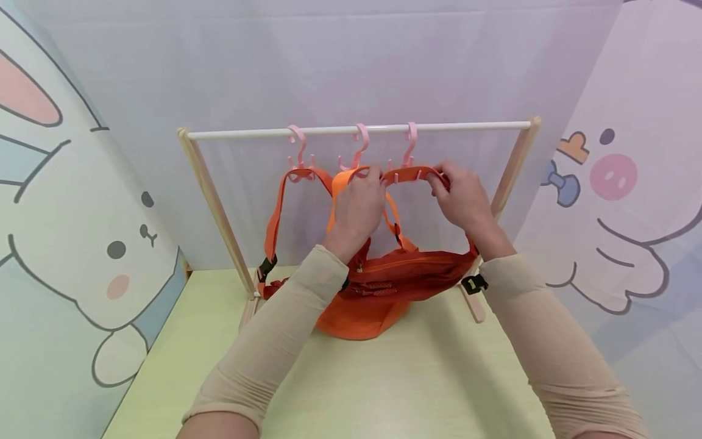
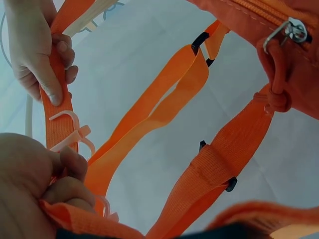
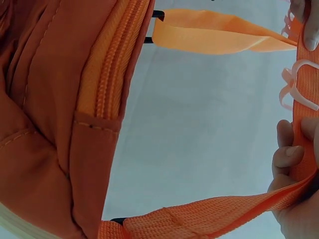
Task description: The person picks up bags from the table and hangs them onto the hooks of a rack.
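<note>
A dark orange waist bag (image 1: 422, 271) with a zipper hangs by its strap below a white rail. My left hand (image 1: 359, 210) pinches the orange strap (image 1: 408, 174) beside the middle hook. Further right, my right hand (image 1: 463, 195) grips the same strap, thumb on one face and fingers behind, as the left wrist view shows. Between the hands, the strap lies across the prongs of the right pink hook (image 1: 411, 143). A lighter orange strap (image 1: 341, 180) hangs on the middle pink hook (image 1: 361, 143). Another strap (image 1: 274, 222) loops over the left pink hook (image 1: 299, 146).
A wooden rack with a white rail (image 1: 466, 127) stands on the pale yellow-green table (image 1: 384, 384). An orange fabric piece (image 1: 359, 320) hangs low behind the bag. A black buckle (image 1: 474, 283) dangles by the right sleeve. Cartoon-printed sheets enclose the sides.
</note>
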The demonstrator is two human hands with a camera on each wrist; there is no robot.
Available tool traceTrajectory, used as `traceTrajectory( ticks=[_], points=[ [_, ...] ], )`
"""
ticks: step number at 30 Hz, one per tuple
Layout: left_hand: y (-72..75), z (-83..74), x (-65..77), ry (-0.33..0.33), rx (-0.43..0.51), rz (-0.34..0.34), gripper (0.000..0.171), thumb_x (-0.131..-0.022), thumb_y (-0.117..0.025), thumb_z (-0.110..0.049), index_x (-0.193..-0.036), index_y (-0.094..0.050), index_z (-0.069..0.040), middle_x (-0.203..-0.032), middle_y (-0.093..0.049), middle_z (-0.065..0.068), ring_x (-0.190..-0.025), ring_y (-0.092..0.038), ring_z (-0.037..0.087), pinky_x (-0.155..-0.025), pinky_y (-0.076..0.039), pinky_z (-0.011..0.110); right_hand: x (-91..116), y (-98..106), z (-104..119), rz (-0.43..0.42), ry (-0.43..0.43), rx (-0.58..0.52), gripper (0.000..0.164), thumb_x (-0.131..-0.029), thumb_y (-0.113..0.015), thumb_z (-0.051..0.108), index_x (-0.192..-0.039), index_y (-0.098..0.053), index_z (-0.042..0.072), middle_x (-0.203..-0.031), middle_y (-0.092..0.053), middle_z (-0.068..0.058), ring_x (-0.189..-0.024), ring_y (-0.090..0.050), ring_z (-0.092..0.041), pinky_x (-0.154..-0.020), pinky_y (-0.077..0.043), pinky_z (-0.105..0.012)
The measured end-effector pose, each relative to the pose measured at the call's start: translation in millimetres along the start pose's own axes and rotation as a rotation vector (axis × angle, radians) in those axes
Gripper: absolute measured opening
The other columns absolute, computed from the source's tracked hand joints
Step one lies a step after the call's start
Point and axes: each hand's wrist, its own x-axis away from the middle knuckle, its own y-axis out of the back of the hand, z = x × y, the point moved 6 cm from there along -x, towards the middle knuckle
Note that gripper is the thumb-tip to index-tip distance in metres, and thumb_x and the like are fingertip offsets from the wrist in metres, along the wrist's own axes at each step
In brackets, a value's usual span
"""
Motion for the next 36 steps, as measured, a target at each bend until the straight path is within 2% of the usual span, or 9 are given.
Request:
traceTrajectory(
  ticks=[8,12,20,25,30,36],
  points=[
    [-6.7,2.2,4.9,0.045,0.128,0.055,0.025,-0.111,-0.056,-0.034,-0.116,-0.059,-0.010,-0.075,-0.055,0.004,-0.055,-0.055,0.018,-0.048,-0.048,0.030,2.0,-1.5,-1.8,0.002,0.008,-0.014,0.026,-0.112,-0.056,0.029,-0.115,-0.068,0.006,-0.090,-0.071,-0.011,-0.068,-0.058,-0.028,-0.061,-0.047,-0.043],
    [-14.0,4.0,7.2,0.077,0.193,0.102,0.029,-0.113,-0.050,-0.038,-0.115,-0.059,-0.010,-0.074,-0.055,0.005,-0.053,-0.054,0.020,-0.047,-0.047,0.031,3.5,-2.1,-3.0,0.008,0.007,-0.020,0.026,-0.112,-0.057,0.028,-0.118,-0.068,0.006,-0.092,-0.071,-0.013,-0.069,-0.057,-0.028,-0.061,-0.048,-0.042],
    [-27.3,5.8,14.2,0.073,0.243,0.159,0.028,-0.115,-0.045,-0.035,-0.120,-0.054,-0.009,-0.072,-0.055,0.007,-0.049,-0.053,0.022,-0.045,-0.044,0.030,4.1,-4.2,-6.5,-0.002,0.025,-0.012,0.021,-0.109,-0.061,0.020,-0.119,-0.067,0.002,-0.093,-0.070,-0.016,-0.070,-0.059,-0.029,-0.063,-0.050,-0.042],
    [-33.6,8.0,20.6,0.107,0.290,0.183,0.024,-0.115,-0.048,-0.031,-0.124,-0.052,-0.010,-0.073,-0.056,0.007,-0.049,-0.053,0.023,-0.043,-0.041,0.031,4.6,-7.4,-10.2,0.019,-0.004,-0.031,0.021,-0.108,-0.062,0.017,-0.122,-0.065,0.001,-0.098,-0.071,-0.017,-0.076,-0.062,-0.030,-0.069,-0.055,-0.045],
    [-39.6,11.6,26.3,0.153,0.316,0.187,0.025,-0.115,-0.048,-0.033,-0.126,-0.053,-0.010,-0.081,-0.056,0.005,-0.057,-0.055,0.022,-0.048,-0.043,0.033,7.6,-10.8,-15.0,0.027,-0.028,-0.043,0.024,-0.108,-0.062,0.016,-0.126,-0.063,0.001,-0.097,-0.070,-0.017,-0.074,-0.061,-0.030,-0.066,-0.053,-0.042],
    [-44.6,14.9,32.2,0.170,0.328,0.145,0.030,-0.113,-0.052,-0.031,-0.133,-0.055,-0.008,-0.097,-0.060,0.003,-0.069,-0.057,0.018,-0.060,-0.051,0.031,11.3,-12.9,-22.2,0.017,-0.037,-0.062,0.026,-0.107,-0.062,0.014,-0.128,-0.062,-0.002,-0.095,-0.070,-0.019,-0.072,-0.059,-0.030,-0.064,-0.049,-0.040]
  ],
)
